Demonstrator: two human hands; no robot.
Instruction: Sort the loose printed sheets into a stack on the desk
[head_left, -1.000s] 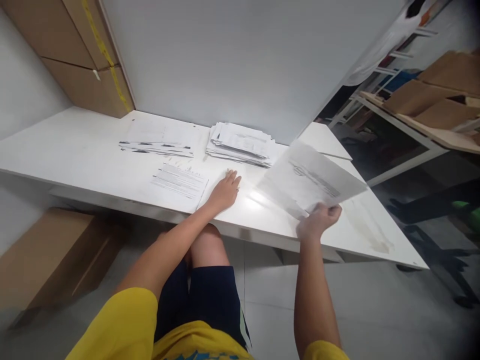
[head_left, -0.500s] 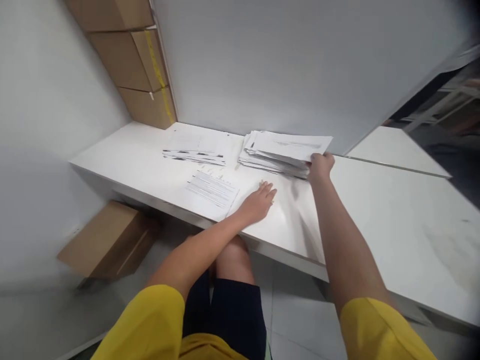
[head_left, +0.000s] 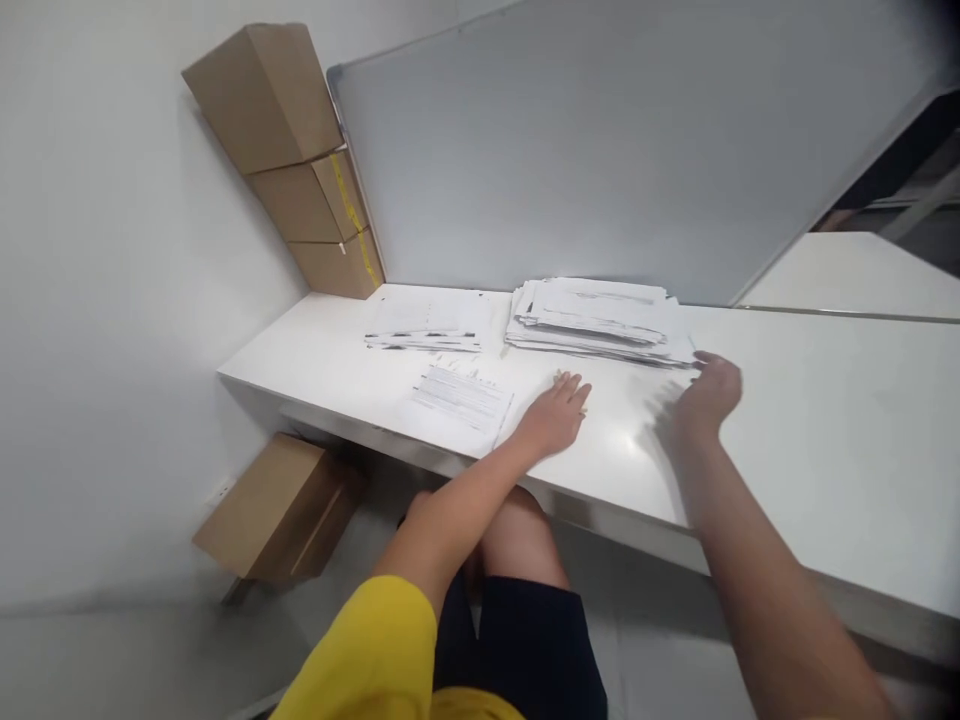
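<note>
My left hand point(head_left: 556, 415) lies on the white table with its fingers stretched out, just right of a single printed sheet point(head_left: 461, 400). It holds nothing. My right hand point(head_left: 712, 390) is at the right end of a thick, uneven stack of papers point(head_left: 592, 315). Its fingertips pinch the corner of a paper sheet point(head_left: 679, 350) that sticks out from the stack; the fingers are slightly blurred. Left of the stack lies a smaller pile of papers point(head_left: 424, 320), partly fanned at its front edge.
Cardboard boxes point(head_left: 300, 200) with yellow tape stand stacked at the table's far left corner. Another cardboard box point(head_left: 262, 505) is below the table on the left. A grey-white board point(head_left: 570, 150) leans upright behind the papers on the table point(head_left: 817, 420).
My right hand has let the lifted upper papers down onto the stack and moved to its lower right corner. My left hand stays flat on the table. The view has shifted.
</note>
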